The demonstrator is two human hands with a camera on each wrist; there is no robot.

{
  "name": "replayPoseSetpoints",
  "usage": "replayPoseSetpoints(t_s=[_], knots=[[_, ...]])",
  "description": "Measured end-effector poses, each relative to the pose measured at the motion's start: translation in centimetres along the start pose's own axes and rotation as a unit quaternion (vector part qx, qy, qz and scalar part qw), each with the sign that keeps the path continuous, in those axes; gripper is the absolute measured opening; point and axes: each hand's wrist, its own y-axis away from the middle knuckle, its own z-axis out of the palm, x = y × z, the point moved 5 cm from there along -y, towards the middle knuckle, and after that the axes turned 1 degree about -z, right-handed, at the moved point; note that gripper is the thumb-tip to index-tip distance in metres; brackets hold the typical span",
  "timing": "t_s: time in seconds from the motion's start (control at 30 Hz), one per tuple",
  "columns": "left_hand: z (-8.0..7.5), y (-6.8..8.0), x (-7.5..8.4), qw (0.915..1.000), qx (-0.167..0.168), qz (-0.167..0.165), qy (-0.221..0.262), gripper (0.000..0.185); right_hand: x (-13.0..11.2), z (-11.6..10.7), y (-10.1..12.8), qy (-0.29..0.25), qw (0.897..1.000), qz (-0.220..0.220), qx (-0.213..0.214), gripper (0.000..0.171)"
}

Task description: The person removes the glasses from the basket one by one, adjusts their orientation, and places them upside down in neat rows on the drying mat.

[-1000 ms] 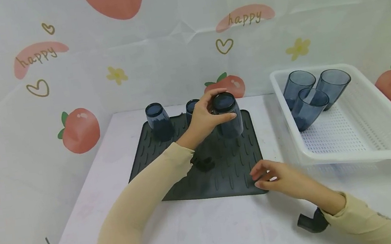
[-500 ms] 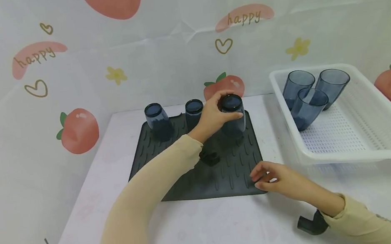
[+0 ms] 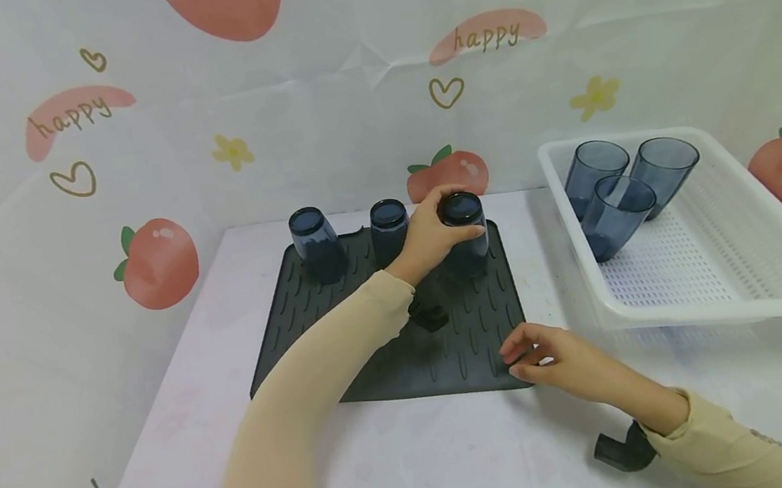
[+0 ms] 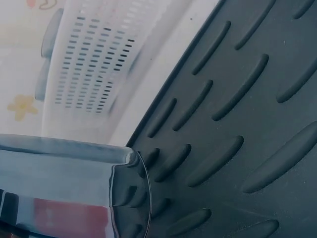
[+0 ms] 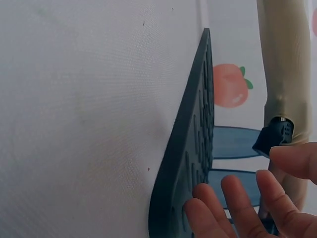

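Observation:
My left hand point(image 3: 429, 236) grips an upside-down blue-tinted drinking glass point(image 3: 473, 248) at the back right of the black drying mat point(image 3: 446, 358). In the left wrist view the glass's rim point(image 4: 115, 198) is right at the ridged mat, near its edge. Two more glasses stand upside down on the mat: one glass point(image 3: 316, 247) at the back left and another glass point(image 3: 387, 232) beside my left hand. Over the mat's front right corner, my right hand point(image 3: 560, 358) hovers with loosely bent fingers and holds nothing; its fingers point(image 5: 237, 193) show in the right wrist view.
A white perforated plastic basket point(image 3: 735, 311) stands right of the mat. Three blue-tinted glasses point(image 3: 618, 218) lean in its left end, mouths up. A patterned white sheet point(image 3: 327, 119) hangs behind the white table point(image 3: 424, 467). Black camera mounts point(image 3: 625, 449) sit at the wrists.
My left hand has carried the glass slightly right and lowered it to the mat, uncovering more of the middle glass. The right hand has stayed in place.

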Motion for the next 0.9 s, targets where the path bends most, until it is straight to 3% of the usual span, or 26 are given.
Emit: replayPoseSetpoints(t_s=[0.4,0.9], knots=[[0.0,-0.5,-0.8,0.9993,0.027,-0.013,-0.021,0.068,-0.5,-0.1,0.0,-0.010,1.000,-0.002,0.003,0.023],[0.3,-0.8,-2.2,0.9989,0.031,-0.007,-0.034,0.066,-0.6,-0.1,0.0,-0.001,1.000,0.010,0.009,0.021]])
